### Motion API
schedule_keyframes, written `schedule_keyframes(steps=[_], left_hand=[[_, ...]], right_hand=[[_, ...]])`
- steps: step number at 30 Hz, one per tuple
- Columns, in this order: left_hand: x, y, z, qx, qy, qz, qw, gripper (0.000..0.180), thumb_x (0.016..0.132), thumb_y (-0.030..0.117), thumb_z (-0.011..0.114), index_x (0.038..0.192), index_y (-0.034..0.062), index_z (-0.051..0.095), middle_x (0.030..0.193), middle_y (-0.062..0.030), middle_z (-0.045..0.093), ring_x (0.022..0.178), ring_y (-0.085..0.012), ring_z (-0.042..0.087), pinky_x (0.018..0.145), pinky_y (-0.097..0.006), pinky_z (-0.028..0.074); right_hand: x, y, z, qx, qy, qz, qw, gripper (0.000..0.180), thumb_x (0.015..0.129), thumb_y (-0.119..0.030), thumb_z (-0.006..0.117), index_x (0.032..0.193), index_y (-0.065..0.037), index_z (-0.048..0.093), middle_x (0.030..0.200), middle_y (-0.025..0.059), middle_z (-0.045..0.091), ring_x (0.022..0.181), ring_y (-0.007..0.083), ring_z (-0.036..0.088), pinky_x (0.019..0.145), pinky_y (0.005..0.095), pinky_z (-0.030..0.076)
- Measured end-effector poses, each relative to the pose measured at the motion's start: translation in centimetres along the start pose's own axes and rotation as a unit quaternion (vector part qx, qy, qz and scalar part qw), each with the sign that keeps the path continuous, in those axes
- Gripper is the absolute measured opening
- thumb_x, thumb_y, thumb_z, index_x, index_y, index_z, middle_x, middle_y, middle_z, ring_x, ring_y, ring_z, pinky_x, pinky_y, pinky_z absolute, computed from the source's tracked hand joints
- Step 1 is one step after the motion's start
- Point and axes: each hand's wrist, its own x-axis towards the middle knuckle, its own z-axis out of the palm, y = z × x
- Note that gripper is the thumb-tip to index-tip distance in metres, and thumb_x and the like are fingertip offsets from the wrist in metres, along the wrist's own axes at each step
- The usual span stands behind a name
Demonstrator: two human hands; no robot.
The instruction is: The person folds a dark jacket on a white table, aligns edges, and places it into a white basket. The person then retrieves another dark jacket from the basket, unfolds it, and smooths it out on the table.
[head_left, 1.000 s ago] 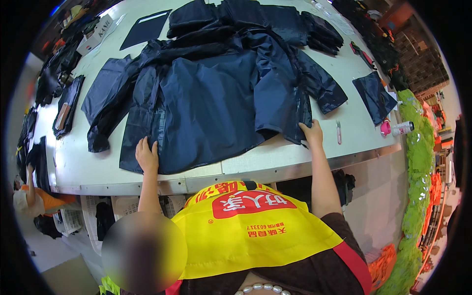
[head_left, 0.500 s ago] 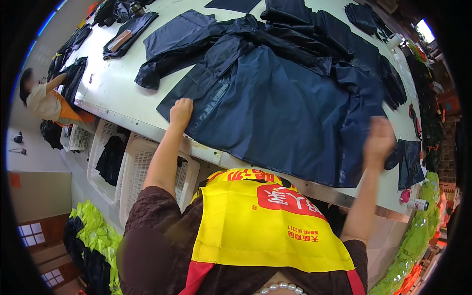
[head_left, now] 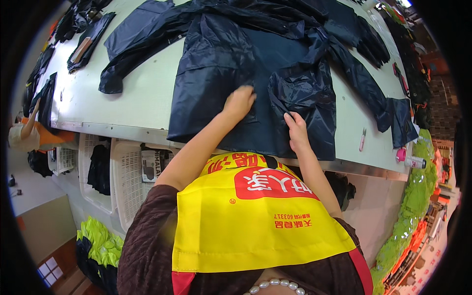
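A dark blue jacket (head_left: 211,93) of thin, shiny cloth lies spread on the pale table, its hem toward me and its sleeves out to the sides. The two front panels are apart, and a smoother layer shows between them. My left hand (head_left: 239,103) is closed at the inner edge of the left panel, fingers curled on the cloth. Lower down, my right hand (head_left: 298,132) pinches the edge of the crumpled right panel (head_left: 305,93), thumb on top.
Small thread snips (head_left: 363,139) lie on the table (head_left: 132,93) at right, near a pink item (head_left: 400,155) and a small can (head_left: 417,162). Dark garments (head_left: 93,39) lie at far left. White plastic crates (head_left: 123,182) stand below the table's edge. Another person (head_left: 25,135) works at left.
Both hands have come inward from the jacket's sides to its middle. The front panels now lie apart, and the right sleeve stretches outward. The snips have come into sight.
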Motion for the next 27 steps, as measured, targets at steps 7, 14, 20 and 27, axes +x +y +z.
schedule_keyframes(steps=[7,14,20,27], left_hand=[[-1.9,3.8,-0.7,-0.304,-0.198,-0.281,0.889,0.037,0.086,0.025,0.062,0.112,-0.0017,0.058,0.088,-0.0091,0.064,0.077,-0.0139,0.061,0.06,-0.025,0.049],[-2.4,5.7,0.1,-0.409,-0.204,-0.326,0.827,0.028,0.081,0.006,0.062,0.106,-0.0048,0.057,0.083,-0.0039,0.059,0.074,-0.0116,0.059,0.063,-0.026,0.053],[-2.8,5.7,0.6,-0.442,-0.233,-0.265,0.825,0.028,0.084,0.007,0.06,0.109,-0.0048,0.056,0.088,-0.005,0.062,0.077,-0.0112,0.059,0.065,-0.025,0.052],[-2.8,6.6,0.3,-0.437,-0.212,-0.237,0.841,0.027,0.082,0.005,0.058,0.105,-0.0094,0.056,0.084,-0.0079,0.062,0.074,-0.0109,0.058,0.064,-0.024,0.05]], right_hand=[[-2.0,-1.1,1.1,0.066,-0.027,-0.022,0.997,0.019,0.091,-0.019,0.056,0.101,-0.002,0.057,0.09,-0.0008,0.057,0.083,0.0058,0.05,0.078,0.0197,0.039],[-1.9,-2.1,-0.4,-0.212,-0.001,0.002,0.977,0.026,0.083,-0.018,0.061,0.103,-0.003,0.055,0.086,0.0041,0.058,0.081,0.0133,0.053,0.07,0.0282,0.044],[-4.5,-7.7,3.0,-0.528,0.114,-0.466,0.7,0.036,0.072,-0.003,0.063,0.107,-0.003,0.057,0.098,0.0095,0.057,0.086,0.0291,0.055,0.073,0.0357,0.047],[-2.9,-7.5,1.7,-0.578,-0.027,-0.427,0.695,0.033,0.073,-0.007,0.065,0.105,0.001,0.06,0.091,0.01,0.059,0.084,0.0258,0.056,0.069,0.032,0.05]])
